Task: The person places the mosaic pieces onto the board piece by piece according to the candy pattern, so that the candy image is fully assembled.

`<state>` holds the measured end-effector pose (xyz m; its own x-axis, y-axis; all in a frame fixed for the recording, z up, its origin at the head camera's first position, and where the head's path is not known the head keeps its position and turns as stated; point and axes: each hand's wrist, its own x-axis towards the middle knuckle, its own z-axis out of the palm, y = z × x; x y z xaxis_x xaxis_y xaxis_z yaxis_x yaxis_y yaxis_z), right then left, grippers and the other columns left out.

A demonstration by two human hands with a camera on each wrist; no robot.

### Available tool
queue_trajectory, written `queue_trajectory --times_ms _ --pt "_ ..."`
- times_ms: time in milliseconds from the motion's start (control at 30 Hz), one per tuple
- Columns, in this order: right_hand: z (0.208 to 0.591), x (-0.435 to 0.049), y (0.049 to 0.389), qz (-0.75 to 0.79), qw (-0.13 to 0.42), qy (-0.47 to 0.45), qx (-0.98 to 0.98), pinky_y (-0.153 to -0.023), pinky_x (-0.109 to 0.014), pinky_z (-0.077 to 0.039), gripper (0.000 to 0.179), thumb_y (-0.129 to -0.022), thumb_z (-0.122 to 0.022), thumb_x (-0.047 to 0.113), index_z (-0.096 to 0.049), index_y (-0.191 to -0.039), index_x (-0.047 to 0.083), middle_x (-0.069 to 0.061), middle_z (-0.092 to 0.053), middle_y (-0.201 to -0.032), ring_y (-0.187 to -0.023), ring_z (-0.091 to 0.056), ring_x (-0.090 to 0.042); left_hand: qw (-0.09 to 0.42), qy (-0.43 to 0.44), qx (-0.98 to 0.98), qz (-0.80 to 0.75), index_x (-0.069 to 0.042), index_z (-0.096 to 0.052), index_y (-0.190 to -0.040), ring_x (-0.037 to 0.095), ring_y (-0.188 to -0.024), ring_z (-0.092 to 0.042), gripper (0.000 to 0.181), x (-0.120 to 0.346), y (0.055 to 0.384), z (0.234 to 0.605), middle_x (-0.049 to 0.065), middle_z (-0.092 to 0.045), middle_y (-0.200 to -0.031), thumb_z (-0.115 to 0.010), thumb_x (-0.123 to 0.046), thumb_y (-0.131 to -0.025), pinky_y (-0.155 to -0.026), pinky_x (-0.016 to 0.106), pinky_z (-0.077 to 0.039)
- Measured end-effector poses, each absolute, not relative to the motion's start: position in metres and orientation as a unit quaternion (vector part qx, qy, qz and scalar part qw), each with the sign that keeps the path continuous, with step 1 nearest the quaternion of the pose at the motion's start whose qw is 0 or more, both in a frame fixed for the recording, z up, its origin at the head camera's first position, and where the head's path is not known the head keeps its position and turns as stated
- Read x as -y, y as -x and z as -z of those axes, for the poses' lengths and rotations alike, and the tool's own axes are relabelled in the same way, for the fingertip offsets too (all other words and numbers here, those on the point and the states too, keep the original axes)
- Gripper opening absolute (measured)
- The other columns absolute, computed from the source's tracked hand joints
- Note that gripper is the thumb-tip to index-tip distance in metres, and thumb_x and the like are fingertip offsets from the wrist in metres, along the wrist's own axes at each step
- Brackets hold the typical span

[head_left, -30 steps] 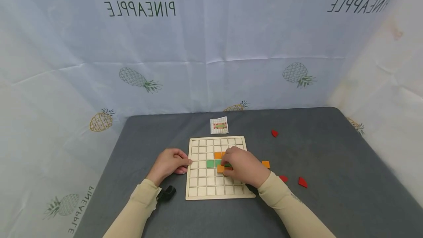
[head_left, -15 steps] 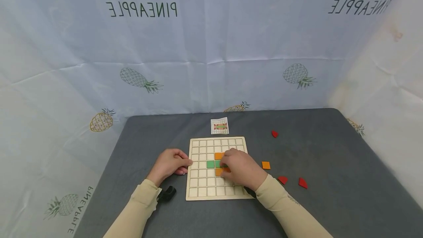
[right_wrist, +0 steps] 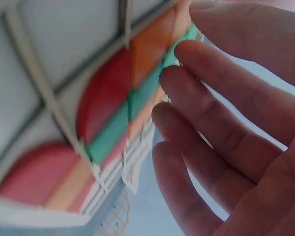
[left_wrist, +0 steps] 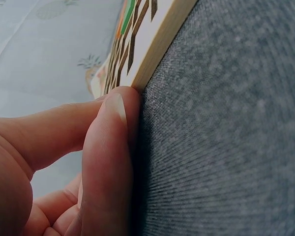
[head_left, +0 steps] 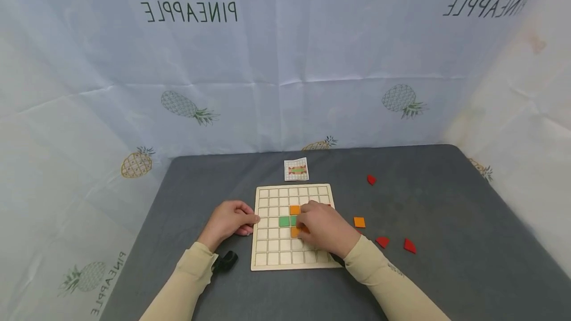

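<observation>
A wooden grid board (head_left: 273, 251) lies on the dark table, bearing green tiles (head_left: 284, 221) in a row with orange square tiles (head_left: 295, 210) above and below. At its left edge, my left hand (head_left: 228, 223) holds on with thumb and index finger (left_wrist: 108, 162). My right hand (head_left: 327, 227) reaches over the tiles, fingertips at the orange and green squares; in the right wrist view its fingers (right_wrist: 226, 123) are spread, with nothing held between them. Red rounded tiles (right_wrist: 105, 93) also lie on the board there. In the head view the right hand hides several tiles.
A printed pattern card (head_left: 296, 169) lies behind the board. To the right are a loose orange square (head_left: 359, 222) and red pieces (head_left: 410, 245), one farther back (head_left: 371, 180). A pineapple-print cloth (head_left: 276, 63) hangs behind the table.
The orange square pinched by my right hand one second ago has come down into the grid's lower row. The right hand has shifted slightly and let it go. The left hand stays put.
</observation>
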<state>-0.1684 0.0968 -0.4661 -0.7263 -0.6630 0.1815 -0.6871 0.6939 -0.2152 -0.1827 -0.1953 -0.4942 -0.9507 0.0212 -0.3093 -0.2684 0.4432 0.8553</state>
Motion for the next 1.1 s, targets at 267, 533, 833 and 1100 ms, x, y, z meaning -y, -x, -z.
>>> queue_trajectory --times_ms 267,533,833,1100 --pt "0.451 -0.154 0.177 -0.174 0.033 -0.306 0.936 -0.077 -0.029 -0.059 0.008 -0.095 -0.085 0.013 -0.084 -0.103 0.016 0.006 -0.072 -0.098 -0.090 -0.062 -0.012 0.136 0.079 -0.840 -0.519 -0.006 -0.075 -0.101 0.016 -0.067 -0.075 0.021 0.191 0.183 0.498 0.008 -0.078 -0.081 -0.089 -0.018 -0.091 -0.063 0.031 -0.066" --pt "0.451 -0.219 0.173 -0.164 0.004 -0.247 0.955 -0.079 -0.034 -0.062 0.014 -0.093 -0.086 0.010 -0.083 -0.105 0.016 0.007 -0.072 -0.102 -0.093 -0.067 -0.016 0.137 0.080 -0.844 -0.512 -0.005 -0.075 -0.102 0.016 -0.069 -0.076 0.023 0.196 0.185 0.497 0.008 -0.078 -0.082 -0.089 -0.020 -0.091 -0.065 0.032 -0.067" --pt "0.465 -0.225 0.166 -0.153 0.009 -0.298 0.942 -0.081 -0.030 -0.062 0.028 -0.087 -0.087 0.001 -0.083 -0.110 0.018 0.008 -0.070 -0.103 -0.096 -0.064 -0.012 0.134 0.095 -0.847 -0.506 -0.005 -0.075 -0.103 0.017 -0.069 -0.076 0.027 0.205 0.182 0.493 0.008 -0.078 -0.083 -0.090 -0.024 -0.089 -0.066 0.031 -0.066" --pt "0.472 -0.222 0.159 -0.144 0.023 -0.327 0.934 -0.077 -0.027 -0.061 0.032 -0.086 -0.085 -0.005 -0.084 -0.108 0.017 0.007 -0.065 -0.101 -0.098 -0.060 -0.012 0.140 0.082 -0.844 -0.511 -0.004 -0.075 -0.103 0.016 -0.068 -0.075 0.026 0.195 0.185 0.496 0.008 -0.078 -0.082 -0.090 -0.021 -0.090 -0.065 0.031 -0.066"
